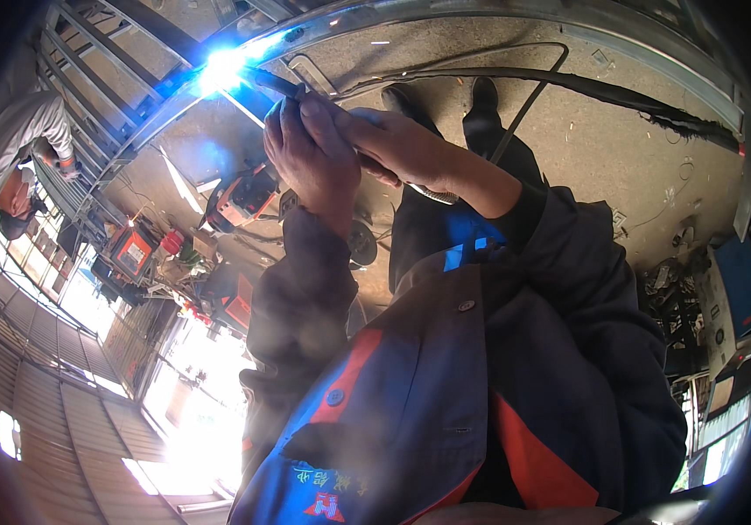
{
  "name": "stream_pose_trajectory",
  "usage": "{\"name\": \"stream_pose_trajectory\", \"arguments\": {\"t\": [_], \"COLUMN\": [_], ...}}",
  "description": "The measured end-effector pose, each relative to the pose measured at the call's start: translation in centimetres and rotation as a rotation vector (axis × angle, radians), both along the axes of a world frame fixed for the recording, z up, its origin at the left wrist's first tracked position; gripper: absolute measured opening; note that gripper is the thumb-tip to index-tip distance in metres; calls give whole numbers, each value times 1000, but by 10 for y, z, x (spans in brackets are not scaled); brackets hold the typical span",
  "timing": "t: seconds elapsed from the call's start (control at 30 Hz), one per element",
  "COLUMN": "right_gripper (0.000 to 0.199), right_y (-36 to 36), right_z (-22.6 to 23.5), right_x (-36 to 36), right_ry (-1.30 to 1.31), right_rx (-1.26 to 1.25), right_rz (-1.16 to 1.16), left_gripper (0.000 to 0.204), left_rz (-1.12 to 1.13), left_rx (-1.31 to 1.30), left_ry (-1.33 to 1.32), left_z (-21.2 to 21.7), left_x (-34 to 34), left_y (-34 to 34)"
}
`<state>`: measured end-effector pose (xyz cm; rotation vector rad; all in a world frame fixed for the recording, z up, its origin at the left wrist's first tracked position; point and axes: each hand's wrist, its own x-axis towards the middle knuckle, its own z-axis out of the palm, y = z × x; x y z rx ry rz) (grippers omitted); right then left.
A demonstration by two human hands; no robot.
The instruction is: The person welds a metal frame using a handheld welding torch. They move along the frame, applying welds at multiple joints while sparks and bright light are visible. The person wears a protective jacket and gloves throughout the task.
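Observation:
A welding torch [275, 83] points up and left, its tip at a glaring blue-white arc [222, 70] on a steel frame [161, 118]. My left hand [312, 162] is closed around the torch's handle, with the fingers curled. My right hand [402, 149] is closed on the same handle, pressed against my left. Most of the handle is hidden by the two hands. A ribbed light-coloured piece [432, 192] shows below my right hand. The glare hides the spot being welded.
A dark, frayed cable [621, 90] runs off to the right above the floor. Orange-and-black machines [249, 197] stand at left. Another person [30, 144] bends over the bars at far left, wearing a glove. A blue-topped cabinet [734, 289] stands at right.

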<state>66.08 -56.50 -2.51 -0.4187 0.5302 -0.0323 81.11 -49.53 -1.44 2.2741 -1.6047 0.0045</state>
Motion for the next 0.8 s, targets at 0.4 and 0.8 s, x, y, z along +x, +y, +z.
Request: {"name": "stream_pose_trajectory", "arguments": {"t": [0.4,0.8], "right_gripper": [44,43], "right_y": [3,7], "right_z": [-3,-8], "right_x": [1,-1], "right_ry": [12,-22], "right_rx": [8,-20], "right_rz": [-4,-13], "left_gripper": [43,35], "left_rz": [38,38], "left_rx": [23,38], "left_ry": [44,20], "left_z": [8,6], "left_x": [-5,-7], "left_y": [-4,-2]}}
